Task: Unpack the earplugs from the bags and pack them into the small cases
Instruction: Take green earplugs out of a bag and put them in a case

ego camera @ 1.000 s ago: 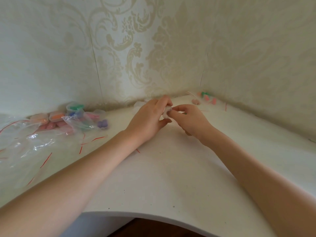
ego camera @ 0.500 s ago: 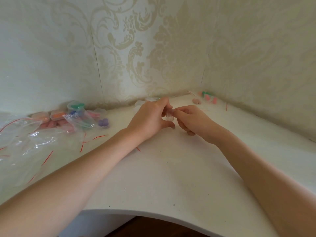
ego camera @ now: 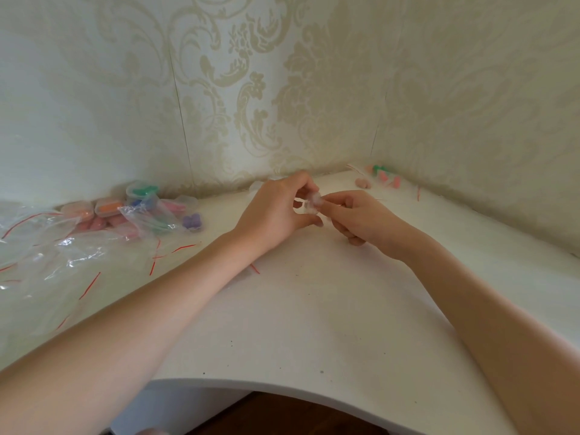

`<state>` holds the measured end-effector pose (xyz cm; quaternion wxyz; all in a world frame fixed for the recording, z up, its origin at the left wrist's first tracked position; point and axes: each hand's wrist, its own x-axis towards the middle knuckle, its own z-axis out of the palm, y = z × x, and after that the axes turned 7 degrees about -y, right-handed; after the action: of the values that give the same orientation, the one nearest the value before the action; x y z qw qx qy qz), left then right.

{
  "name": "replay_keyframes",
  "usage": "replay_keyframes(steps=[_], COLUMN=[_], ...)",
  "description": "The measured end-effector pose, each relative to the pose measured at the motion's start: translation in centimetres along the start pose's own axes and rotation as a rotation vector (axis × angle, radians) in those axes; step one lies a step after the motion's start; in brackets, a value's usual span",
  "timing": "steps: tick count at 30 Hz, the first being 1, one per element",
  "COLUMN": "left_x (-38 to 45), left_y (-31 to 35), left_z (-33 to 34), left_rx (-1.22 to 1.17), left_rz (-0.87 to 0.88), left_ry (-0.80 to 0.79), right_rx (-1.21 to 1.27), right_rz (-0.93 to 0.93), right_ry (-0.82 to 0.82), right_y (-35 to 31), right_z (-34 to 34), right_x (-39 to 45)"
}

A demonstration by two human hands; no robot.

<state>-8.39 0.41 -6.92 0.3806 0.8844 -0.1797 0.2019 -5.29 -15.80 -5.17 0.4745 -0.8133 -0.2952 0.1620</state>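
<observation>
Both hands meet over the middle of the white table. My left hand and my right hand pinch one small clear case between their fingertips, just above the table top; what it holds is hidden by my fingers. At the back left lie several filled small cases and clear bags of coloured earplugs, with a purple earplug pair beside them. Loose pink and green earplugs sit in the far right corner.
Empty clear bags with red strips cover the left part of the table. Papered walls close in the table at the back and right. The table's curved front edge runs near me.
Both hands have shifted slightly while working the small clear case between the fingertips; the left fingers have spread a little. Everything else on the table stayed put.
</observation>
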Motion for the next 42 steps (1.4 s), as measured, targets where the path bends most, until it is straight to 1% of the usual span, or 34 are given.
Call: replay_keyframes(steps=[4,9,13,16,19,22,27,30,33,34,38,42], left_x=[0.1,0.3,0.4,0.5,0.3,0.2,0.1,0.3,0.3,0.3,0.4,0.4], left_y=[-0.2,-0.4,0.4,0.1,0.0,0.2,0.8,0.6,0.3,0.3,-0.1,-0.3], left_z=[0.2,0.3,0.8,0.7,0.6,0.4,0.2,0.2,-0.2,-0.3,-0.1,0.0], left_rx=[0.099,0.128,0.189,0.156,0.116,0.040,-0.175,-0.278,-0.281,-0.282,-0.288,-0.350], left_rz=[0.051,0.062,0.130,0.159,0.142,0.083,-0.078,-0.164,-0.233,-0.253,-0.305,-0.335], left_ry=[-0.038,-0.068,-0.085,-0.069,-0.042,-0.026,-0.008,0.014,0.002,-0.005,-0.012,-0.005], right_rx=[-0.021,-0.001,-0.022,0.082,0.178,0.210,0.298,0.437,0.663,0.700,0.658,0.545], right_rz=[0.032,0.087,0.060,0.069,0.065,0.049,0.106,0.164,0.240,0.248,0.264,0.149], right_ry=[0.023,0.027,0.018,-0.004,-0.012,-0.004,0.061,0.091,0.030,0.017,0.058,0.148], right_y=[0.0,0.1,0.2,0.4,0.6,0.5,0.1,-0.2,-0.3,-0.1,0.4,1.3], right_z=[0.0,0.3,0.5,0.2,-0.3,-0.7,-1.0,-0.8,-0.9,-0.8,-0.6,-0.9], right_x=[-0.1,0.1,0.3,0.2,0.1,0.1,-0.2,-0.1,0.2,0.5,0.8,1.1])
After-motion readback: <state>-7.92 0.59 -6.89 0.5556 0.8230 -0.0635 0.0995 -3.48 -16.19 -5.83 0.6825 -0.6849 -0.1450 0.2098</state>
